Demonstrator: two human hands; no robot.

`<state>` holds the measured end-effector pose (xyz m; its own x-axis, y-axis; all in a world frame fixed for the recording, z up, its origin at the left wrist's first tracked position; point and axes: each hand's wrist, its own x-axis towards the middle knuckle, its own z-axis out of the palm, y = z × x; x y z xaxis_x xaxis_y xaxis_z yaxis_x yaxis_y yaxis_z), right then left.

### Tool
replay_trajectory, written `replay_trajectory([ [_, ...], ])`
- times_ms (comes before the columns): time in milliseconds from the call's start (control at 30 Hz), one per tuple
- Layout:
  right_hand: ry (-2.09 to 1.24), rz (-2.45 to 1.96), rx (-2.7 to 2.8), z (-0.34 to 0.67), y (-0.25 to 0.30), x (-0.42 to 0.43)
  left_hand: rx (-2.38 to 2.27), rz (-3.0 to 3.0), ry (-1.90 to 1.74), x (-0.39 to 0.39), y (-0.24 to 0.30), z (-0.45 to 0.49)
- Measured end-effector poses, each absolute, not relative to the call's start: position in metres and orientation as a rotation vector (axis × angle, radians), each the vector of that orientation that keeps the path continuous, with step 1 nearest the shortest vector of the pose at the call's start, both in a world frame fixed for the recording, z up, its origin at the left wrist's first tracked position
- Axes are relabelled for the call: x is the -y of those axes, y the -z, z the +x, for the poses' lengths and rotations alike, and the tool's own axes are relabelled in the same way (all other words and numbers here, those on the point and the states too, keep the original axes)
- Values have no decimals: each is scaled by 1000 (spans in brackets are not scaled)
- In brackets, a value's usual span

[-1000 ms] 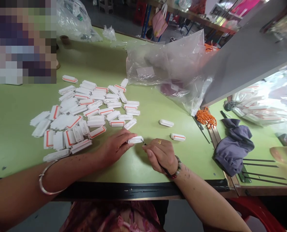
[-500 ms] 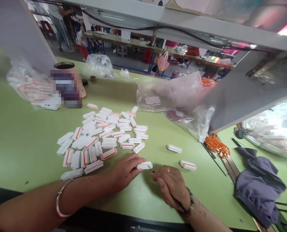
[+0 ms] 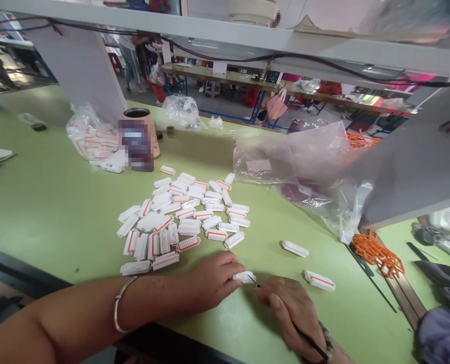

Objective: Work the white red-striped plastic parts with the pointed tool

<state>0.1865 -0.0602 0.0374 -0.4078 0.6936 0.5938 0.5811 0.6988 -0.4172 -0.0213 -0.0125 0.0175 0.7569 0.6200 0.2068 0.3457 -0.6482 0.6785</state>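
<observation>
Our left hand [image 3: 214, 284] pinches a white part [image 3: 244, 277]; our right hand [image 3: 291, 309], closed round a dark tool [image 3: 307, 339], seemingly probes it, next needing steadiness.

Pale green tabletop [image 3: 50, 212] across the foreground, edged in black along the near side. Rising from it, a light grey post [image 3: 83, 76] at left and a broad grey panel [image 3: 403, 167] at right. Overhead, a long off-white shelf [image 3: 217, 33], with dark cables [image 3: 285, 54] sagging along its underside. Beyond, a long workbench [image 3: 194, 71] on blue metal legs, cluttered on top, with a grey stool [image 3: 212, 90] and a red stool [image 3: 251, 96] below. Dull grey floor [image 3: 228, 107] underneath. Soft, fairly even indoor light, brighter on the far left; distant details blurred.
</observation>
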Motion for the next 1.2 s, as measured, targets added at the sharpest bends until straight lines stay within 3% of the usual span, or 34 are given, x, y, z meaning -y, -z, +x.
replay_trajectory([
  [333, -423, -1000, 2132, 179, -27, 60, -612, 2715, -514, 9, -14, -19],
  [1200, -566, -1003, 2056, 180, -22, 57, -729, 2519, -545, 9, -15, -18],
])
